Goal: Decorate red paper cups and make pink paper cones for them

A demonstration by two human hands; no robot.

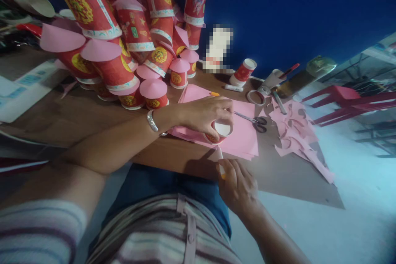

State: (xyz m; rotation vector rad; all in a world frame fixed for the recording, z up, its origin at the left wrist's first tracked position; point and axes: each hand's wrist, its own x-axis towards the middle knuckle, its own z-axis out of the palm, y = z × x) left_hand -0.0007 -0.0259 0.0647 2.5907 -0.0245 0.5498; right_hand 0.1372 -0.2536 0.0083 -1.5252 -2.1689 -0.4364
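My left hand (202,114) is wrapped around a small red paper cup (220,131) with a white inside, pressing it on a stack of pink paper sheets (244,138) on the wooden table (77,119). My right hand (238,185) is at the table's near edge, fingers closed on a small white and orange stick-like thing (220,161) whose tip points up toward the cup. Scissors (255,121) lie on the pink sheets just right of the cup.
A heap of red cups with pink cone lids (123,45) fills the table's far left. Pink paper scraps (293,132), a tape roll (255,97), a white stick (233,88) and another red cup (244,72) lie at right. Red chairs (346,101) stand beyond.
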